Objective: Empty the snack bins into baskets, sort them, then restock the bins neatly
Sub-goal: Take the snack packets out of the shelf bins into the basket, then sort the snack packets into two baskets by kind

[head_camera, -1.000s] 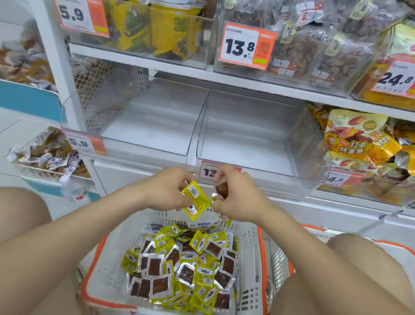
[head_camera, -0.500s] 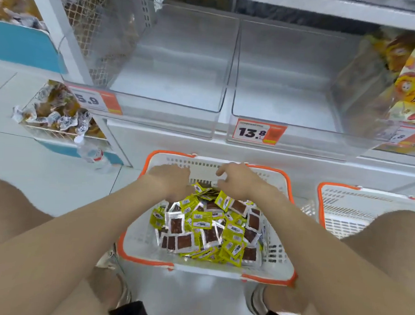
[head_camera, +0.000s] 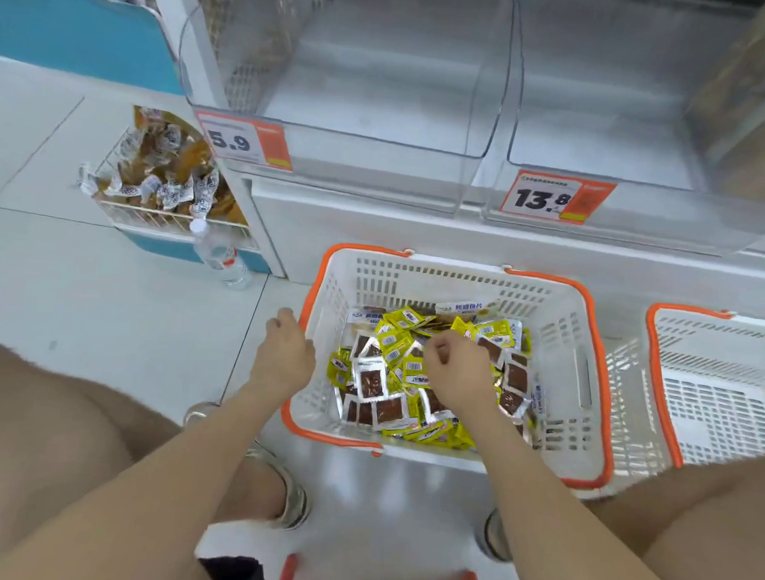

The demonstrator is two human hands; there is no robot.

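Both hands are low at the basket now, where a second ago they were raised before the bins with a yellow packet pinched between them. That packet is no longer held up. The left hand has moved out to the left rim, fingers curled under; whether it grips the rim or anything else, I cannot tell. The right hand sits on the snack packets, fingers curled down into them, and a pinch cannot be made out either.

The packets, yellow and brown mixed, lie in the basket on the floor. A second basket just beside it on the right shows nothing inside. Beyond, the left bin and right bin stand emptied.

So emptying looks done, and sorting seems barely begun.
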